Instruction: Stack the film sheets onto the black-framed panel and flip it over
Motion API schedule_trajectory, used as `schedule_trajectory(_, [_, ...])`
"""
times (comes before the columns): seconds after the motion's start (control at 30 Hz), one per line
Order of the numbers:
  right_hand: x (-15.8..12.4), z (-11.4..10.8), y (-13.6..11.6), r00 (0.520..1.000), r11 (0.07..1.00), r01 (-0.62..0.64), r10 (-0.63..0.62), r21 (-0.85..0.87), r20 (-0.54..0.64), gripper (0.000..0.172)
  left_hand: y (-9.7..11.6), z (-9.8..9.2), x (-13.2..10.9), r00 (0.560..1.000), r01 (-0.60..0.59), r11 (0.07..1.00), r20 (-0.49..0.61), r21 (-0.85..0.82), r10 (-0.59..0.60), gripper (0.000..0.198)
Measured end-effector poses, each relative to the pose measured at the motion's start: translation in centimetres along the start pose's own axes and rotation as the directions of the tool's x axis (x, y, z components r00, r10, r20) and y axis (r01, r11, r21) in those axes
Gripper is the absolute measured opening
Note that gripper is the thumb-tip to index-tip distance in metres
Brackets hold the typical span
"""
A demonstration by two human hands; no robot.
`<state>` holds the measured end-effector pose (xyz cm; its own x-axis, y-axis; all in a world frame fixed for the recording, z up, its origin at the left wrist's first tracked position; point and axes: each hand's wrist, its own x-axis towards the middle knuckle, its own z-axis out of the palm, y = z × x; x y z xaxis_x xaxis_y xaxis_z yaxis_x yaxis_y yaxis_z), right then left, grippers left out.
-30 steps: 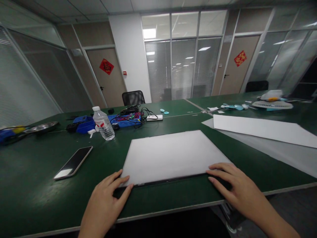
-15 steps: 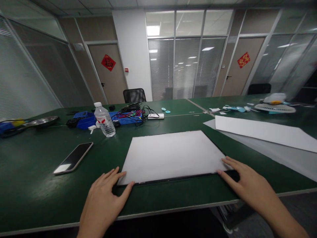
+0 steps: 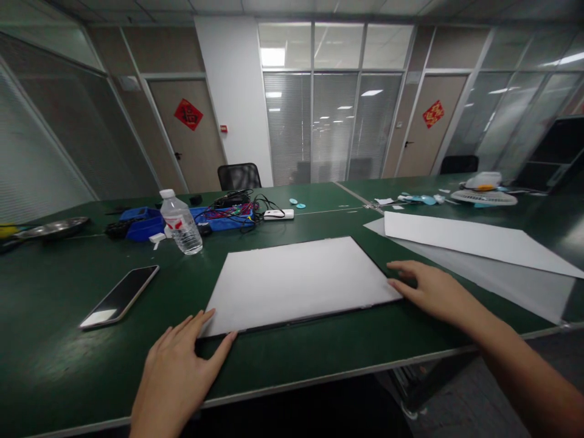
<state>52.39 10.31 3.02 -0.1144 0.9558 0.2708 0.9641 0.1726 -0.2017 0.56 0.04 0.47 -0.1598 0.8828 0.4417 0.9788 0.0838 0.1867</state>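
A thin white rectangular panel (image 3: 296, 283) with a narrow black edge lies flat on the green table (image 3: 292, 359) before me. My left hand (image 3: 180, 359) rests at its near left corner, thumb and fingers spread apart around that corner. Near the right edge is my right hand (image 3: 426, 289), its fingers stretched out and apart, with the thumb at or just over the panel's right side; I cannot tell whether it touches. Neither hand grips anything. To the right lie large white sheets (image 3: 460, 240), one overlapping another.
A phone (image 3: 121, 297) lies on the left. Behind it stand a water bottle (image 3: 181, 225) and blue trays (image 3: 223, 220) with tangled wires. A white power strip (image 3: 278, 214) is beside the wires. At the far right sits a white fan-like object (image 3: 483, 196).
My right hand has come away from the panel's near right corner and moved up along its right edge. The left hand stays at the left corner. The camera view has turned slightly right.
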Motion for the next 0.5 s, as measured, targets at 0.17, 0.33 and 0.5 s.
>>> schedule_trajectory(0.17, [9.6,-0.2,8.0,0.993,0.961,-0.113,0.119,-0.253,0.009,0.073,-0.1,0.1,0.1,1.0,-0.001,1.0,-0.004,-0.023,0.001,0.072])
schedule_trajectory(0.33, [12.8,2.4,13.8,0.977,0.96,-0.211,0.213,-0.186,-0.008,0.072,-0.6,0.5,0.4,1.0,-0.011,0.999,0.006,-0.044,0.011,0.06])
schedule_trajectory(0.5, [11.9,2.8,14.0,0.972,0.957,-0.231,0.233,-0.174,-0.007,0.057,-0.6,0.7,0.4,0.999,-0.036,0.998,-0.013,-0.056,0.035,0.061])
